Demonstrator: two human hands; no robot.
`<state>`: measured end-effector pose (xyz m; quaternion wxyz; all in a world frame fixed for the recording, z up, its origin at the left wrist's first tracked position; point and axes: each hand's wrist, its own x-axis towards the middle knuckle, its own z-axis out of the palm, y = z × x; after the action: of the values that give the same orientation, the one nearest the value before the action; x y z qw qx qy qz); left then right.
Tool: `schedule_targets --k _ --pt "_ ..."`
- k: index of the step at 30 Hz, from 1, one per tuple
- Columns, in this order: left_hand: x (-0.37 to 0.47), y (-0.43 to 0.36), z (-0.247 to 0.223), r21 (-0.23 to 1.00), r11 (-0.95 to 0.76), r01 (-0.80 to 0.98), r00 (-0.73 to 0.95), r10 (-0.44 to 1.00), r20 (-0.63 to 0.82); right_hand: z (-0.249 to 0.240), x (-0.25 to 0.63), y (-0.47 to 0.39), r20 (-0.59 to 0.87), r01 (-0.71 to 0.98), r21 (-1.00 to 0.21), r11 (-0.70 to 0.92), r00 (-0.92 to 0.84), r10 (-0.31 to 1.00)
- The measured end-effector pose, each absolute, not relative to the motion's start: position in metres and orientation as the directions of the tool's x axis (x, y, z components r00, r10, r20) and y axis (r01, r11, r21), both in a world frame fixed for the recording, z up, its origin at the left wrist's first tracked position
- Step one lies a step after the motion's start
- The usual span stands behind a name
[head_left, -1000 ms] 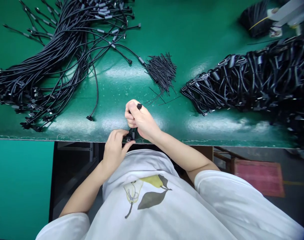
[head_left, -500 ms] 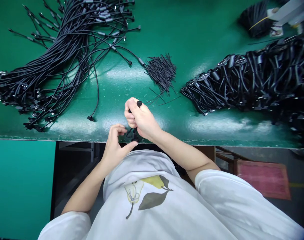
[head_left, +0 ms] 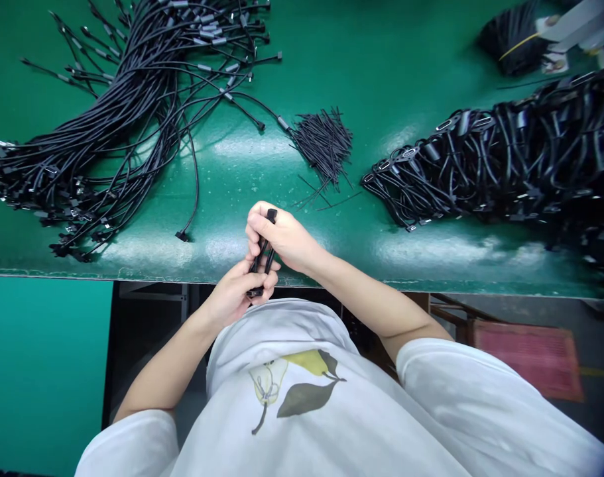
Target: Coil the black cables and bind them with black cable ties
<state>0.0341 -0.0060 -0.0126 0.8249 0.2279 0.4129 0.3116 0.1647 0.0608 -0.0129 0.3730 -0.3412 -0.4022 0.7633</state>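
A black cable (head_left: 268, 260), folded into a short bundle, is held between my two hands at the table's front edge. My left hand (head_left: 239, 288) grips its lower end, where a dark connector shows by the thumb. Around the upper end close the fingers of my right hand (head_left: 282, 235), with a black plug standing out above the thumb. Beyond my hands lies a pile of short black ties (head_left: 325, 146), with a few loose ones in front of it.
Loose black cables (head_left: 147, 86) with connectors spread over the left of the green table (head_left: 302, 53). On the right lies a long row of folded, tied cables (head_left: 490, 159). A banded bunch of black ties (head_left: 513, 43) sits at the back right. A red stool seat (head_left: 528, 358) stands below.
My left hand has gone from open beside the cable to closed round its lower end. The folded cable now shows stretched between both hands.
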Motion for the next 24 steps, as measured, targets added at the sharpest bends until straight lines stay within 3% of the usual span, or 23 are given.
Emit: schedule_targets --k 5,8,11,15,18,21,24 --pt "0.033 -0.005 -0.015 0.615 0.709 -0.345 0.490 0.695 -0.526 -0.017 0.177 0.067 -0.176 -0.298 -0.885 -0.357 -0.495 0.851" --pt "0.027 -0.004 -0.012 0.677 0.665 -0.316 0.431 0.736 -0.522 -0.008 0.195 0.069 -0.010 -0.175 -0.980 -0.098 -0.445 0.896" --pt "0.020 -0.003 -0.008 0.747 0.637 -0.192 0.470 0.728 -0.500 0.000 0.212 0.067 0.180 0.055 -0.959 0.278 -0.638 0.748" --pt "0.017 -0.005 -0.005 0.797 0.604 -0.017 0.588 0.651 -0.480 -0.002 0.219 0.059 0.277 0.170 -0.707 0.687 -0.827 0.489" --pt "0.018 -0.008 -0.009 0.788 0.616 0.009 0.614 0.619 -0.490 -0.004 0.219 0.055 0.290 0.199 -0.414 0.888 -0.896 0.336" --pt "0.016 -0.007 -0.013 0.776 0.630 0.032 0.617 0.598 -0.511 -0.003 0.222 0.054 0.245 0.167 -0.032 0.985 -0.955 0.169" --pt "0.016 -0.001 -0.012 0.853 0.470 0.228 0.629 0.597 -0.498 -0.002 0.226 0.055 0.235 0.089 0.164 0.983 -0.971 0.048"
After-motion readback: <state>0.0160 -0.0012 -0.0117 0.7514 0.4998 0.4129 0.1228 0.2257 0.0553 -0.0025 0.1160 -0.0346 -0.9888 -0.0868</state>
